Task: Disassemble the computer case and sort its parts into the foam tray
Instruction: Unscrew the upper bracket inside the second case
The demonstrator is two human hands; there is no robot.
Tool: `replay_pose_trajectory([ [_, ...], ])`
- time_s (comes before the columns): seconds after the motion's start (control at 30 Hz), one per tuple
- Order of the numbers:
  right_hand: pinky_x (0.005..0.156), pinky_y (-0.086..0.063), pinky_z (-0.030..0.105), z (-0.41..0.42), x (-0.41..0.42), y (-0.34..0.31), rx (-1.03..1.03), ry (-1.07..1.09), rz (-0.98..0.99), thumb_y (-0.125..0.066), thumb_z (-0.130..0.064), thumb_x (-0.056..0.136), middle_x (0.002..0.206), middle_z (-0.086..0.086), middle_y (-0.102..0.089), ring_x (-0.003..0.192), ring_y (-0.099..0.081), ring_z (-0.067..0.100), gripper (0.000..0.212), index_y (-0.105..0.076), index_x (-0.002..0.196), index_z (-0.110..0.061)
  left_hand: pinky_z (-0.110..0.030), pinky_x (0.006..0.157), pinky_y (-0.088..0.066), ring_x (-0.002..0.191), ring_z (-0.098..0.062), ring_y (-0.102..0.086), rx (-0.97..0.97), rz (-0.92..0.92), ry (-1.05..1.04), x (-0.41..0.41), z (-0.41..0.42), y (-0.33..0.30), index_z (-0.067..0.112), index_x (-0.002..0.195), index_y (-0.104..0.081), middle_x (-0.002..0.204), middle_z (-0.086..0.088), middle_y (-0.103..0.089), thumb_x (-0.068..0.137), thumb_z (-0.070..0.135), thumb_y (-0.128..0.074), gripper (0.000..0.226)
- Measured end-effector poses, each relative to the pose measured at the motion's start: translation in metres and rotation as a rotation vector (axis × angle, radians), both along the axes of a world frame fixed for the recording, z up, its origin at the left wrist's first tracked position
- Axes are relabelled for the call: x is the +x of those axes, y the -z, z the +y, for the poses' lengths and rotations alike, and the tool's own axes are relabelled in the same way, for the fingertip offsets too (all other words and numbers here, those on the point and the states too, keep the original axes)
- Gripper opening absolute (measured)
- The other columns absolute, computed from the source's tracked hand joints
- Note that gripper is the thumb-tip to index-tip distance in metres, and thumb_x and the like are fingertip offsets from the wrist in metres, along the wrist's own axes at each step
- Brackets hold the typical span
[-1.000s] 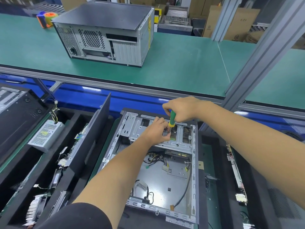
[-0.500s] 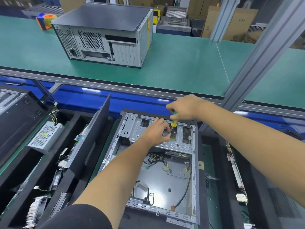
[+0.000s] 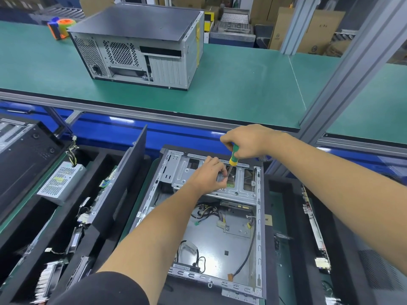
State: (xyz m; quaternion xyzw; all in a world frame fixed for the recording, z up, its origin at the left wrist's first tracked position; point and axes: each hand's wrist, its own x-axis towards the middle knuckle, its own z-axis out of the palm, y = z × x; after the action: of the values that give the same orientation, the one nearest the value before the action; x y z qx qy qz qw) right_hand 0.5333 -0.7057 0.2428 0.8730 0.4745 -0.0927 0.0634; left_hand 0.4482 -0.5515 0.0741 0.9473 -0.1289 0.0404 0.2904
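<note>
Workbench scene from a head-worn camera, described from left to right. At nine o'clock sits a black foam tray whose slots already hold sorted parts: a perforated silver power supply with loose wires, a circuit board standing on edge, and a black side panel leaning upright as a divider. At six o'clock, centre frame, lies the open computer case, stripped down to loose cables on its floor and a metal drive bracket across its far end.

The left hand rests on that bracket, its fingers curled and pinching at something small beside the tool's tip; whether that is a screw or the shaft itself is too small to tell. Just right of it, at about twelve o'clock from the case, the right hand wraps closed around the top of a green-and-yellow screwdriver, shaft pointing down into the bracket.

Compared with a second ago, the right hand sits slightly higher and has shifted on the handle, while the left hand has hardly moved. That suggests a screw is being worked loose, so the bracket looks close to coming free for sorting.

At twelve o'clock, well apart on a green conveyor, a second, closed computer case waits.
</note>
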Motion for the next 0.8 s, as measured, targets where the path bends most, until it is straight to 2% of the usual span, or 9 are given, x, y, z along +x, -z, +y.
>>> replay_pose_trajectory([
  [0.6, 0.054, -0.029, 0.030, -0.012, -0.004, 0.011, -0.061, 0.050, 0.045, -0.066, -0.026, 0.080, 0.080, -0.011, -0.059, 0.070, -0.052, 0.007, 0.017, -0.051, 0.085, -0.029, -0.029, 0.091, -0.042, 0.101, -0.017, -0.045, -0.014, 0.083, 0.012, 0.006, 0.005, -0.002, 0.017, 0.096, -0.070, 0.097, 0.006, -0.055, 0.091, 0.029, -0.074, 0.013],
  [0.7, 0.054, -0.029, 0.030, -0.016, -0.005, 0.017, -0.037, 0.060, 0.033, -0.066, -0.029, 0.078, 0.080, -0.011, -0.060, 0.072, -0.055, 0.013, 0.018, -0.048, 0.081, -0.030, -0.033, 0.088, -0.047, 0.095, -0.012, -0.048, 0.100, 0.178, 0.048, 0.017, 0.005, -0.019, 0.023, 0.089, -0.072, 0.092, 0.011, -0.058, 0.088, 0.030, -0.075, 0.008],
  [0.8, 0.055, -0.029, 0.030, -0.027, -0.007, 0.021, 0.026, 0.142, 0.029, -0.070, -0.039, 0.075, 0.077, -0.012, -0.061, 0.072, -0.056, 0.014, 0.025, -0.046, 0.078, -0.030, -0.035, 0.082, -0.053, 0.095, -0.014, -0.062, 0.341, 0.258, 0.127, 0.030, -0.001, -0.040, 0.031, 0.086, -0.071, 0.094, 0.012, -0.067, 0.087, 0.029, -0.072, 0.003],
])
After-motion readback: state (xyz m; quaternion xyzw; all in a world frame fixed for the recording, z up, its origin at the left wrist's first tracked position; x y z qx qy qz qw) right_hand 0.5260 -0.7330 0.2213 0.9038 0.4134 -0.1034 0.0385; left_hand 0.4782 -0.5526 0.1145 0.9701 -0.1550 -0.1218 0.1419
